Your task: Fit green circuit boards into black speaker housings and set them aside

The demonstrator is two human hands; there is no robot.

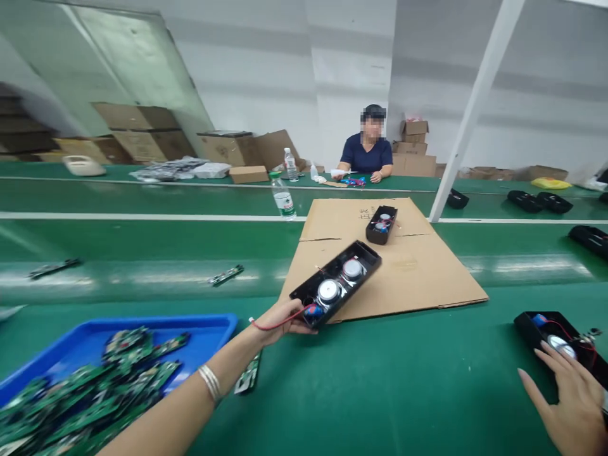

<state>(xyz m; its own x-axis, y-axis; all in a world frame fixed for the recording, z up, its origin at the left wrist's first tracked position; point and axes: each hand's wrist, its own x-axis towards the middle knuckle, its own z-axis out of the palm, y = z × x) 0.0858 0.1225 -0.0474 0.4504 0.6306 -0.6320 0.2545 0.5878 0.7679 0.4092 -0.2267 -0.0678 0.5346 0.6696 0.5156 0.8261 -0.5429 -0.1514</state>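
Note:
My left hand (281,322) reaches forward and grips the near end of a long black speaker housing (338,281) with two round drivers inside; a red wire loops over my fingers. The housing rests on a sheet of brown cardboard (418,272). A second, shorter black housing (380,224) lies farther back on the same sheet. My right hand (567,396), at the lower right, has its fingers spread and touches the edge of another black speaker housing (563,339) with red wires.
A blue tray (190,335) of several green circuit boards sits at lower left. Loose boards (225,275) and a water bottle (284,198) lie on the green belt. A person (367,152) sits across. A white post (468,114) and cardboard boxes (142,130) stand behind.

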